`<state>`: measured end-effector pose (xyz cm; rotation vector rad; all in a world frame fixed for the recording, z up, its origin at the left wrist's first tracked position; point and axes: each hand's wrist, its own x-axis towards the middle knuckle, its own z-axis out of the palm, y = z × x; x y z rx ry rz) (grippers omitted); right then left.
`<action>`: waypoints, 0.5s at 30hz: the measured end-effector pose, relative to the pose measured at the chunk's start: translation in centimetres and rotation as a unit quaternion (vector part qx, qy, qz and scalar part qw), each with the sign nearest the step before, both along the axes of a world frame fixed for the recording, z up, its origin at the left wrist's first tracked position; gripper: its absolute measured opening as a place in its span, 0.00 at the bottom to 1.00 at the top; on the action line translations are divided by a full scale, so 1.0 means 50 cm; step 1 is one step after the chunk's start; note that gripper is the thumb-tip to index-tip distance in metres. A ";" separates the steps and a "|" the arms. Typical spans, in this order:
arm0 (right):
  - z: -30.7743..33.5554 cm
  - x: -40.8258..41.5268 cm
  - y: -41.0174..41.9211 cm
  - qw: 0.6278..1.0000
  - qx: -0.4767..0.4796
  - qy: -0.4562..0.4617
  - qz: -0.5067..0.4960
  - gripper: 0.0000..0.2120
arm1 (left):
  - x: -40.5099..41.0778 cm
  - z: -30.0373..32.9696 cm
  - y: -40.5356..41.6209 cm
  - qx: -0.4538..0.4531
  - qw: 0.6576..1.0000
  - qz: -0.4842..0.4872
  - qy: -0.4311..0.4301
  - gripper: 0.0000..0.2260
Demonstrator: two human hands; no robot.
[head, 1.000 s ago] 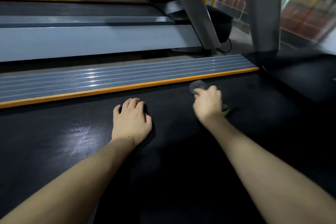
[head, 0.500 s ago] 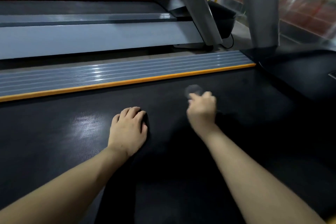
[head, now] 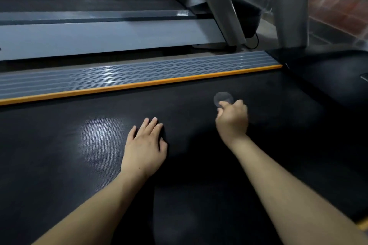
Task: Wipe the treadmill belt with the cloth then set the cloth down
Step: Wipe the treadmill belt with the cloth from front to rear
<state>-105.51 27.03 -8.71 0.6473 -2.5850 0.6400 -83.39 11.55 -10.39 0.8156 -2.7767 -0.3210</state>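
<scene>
The black textured treadmill belt fills most of the view. My right hand is closed on a small dark grey cloth, and a rounded bit of the cloth sticks out past my fingers and presses on the belt. Most of the cloth is hidden inside my fist. My left hand lies flat on the belt with the fingers together, palm down, holding nothing, a little to the left of and nearer than the right hand.
A ribbed grey side rail with an orange edge strip borders the belt's far side. A grey upright post and the black motor cover stand at the right. A neighbouring treadmill lies beyond.
My right hand with the cloth slid left and nearer along the belt, then held about there. My left hand stayed planted, its fingers now flatter.
</scene>
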 end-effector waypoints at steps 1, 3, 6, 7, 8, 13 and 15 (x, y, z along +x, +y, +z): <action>-0.005 0.044 -0.031 0.999 -0.008 0.015 0.037 0.09 | 0.001 0.001 0.000 0.002 1.000 0.001 0.001 0.28; -0.018 0.133 -0.076 0.990 0.009 0.023 0.142 0.08 | 0.001 0.002 -0.002 -0.002 1.000 0.001 0.003 0.28; -0.012 0.139 -0.066 0.971 0.026 0.018 0.236 0.09 | 0.003 0.003 0.000 -0.003 1.000 0.001 0.000 0.28; -0.009 0.111 -0.046 0.973 0.038 0.033 0.226 0.09 | 0.004 0.004 0.000 -0.003 1.000 0.002 -0.001 0.28; -0.010 0.067 -0.021 0.978 0.044 0.044 0.197 0.10 | 0.005 0.004 0.000 -0.001 1.000 0.003 -0.003 0.28; 0.010 -0.070 0.076 0.995 0.041 -0.056 -0.064 0.13 | 0.001 0.004 0.002 0.006 1.000 0.000 0.004 0.28; 0.001 -0.010 0.026 0.997 0.017 -0.026 -0.071 0.11 | 0.002 0.003 0.001 0.008 1.000 0.000 0.006 0.28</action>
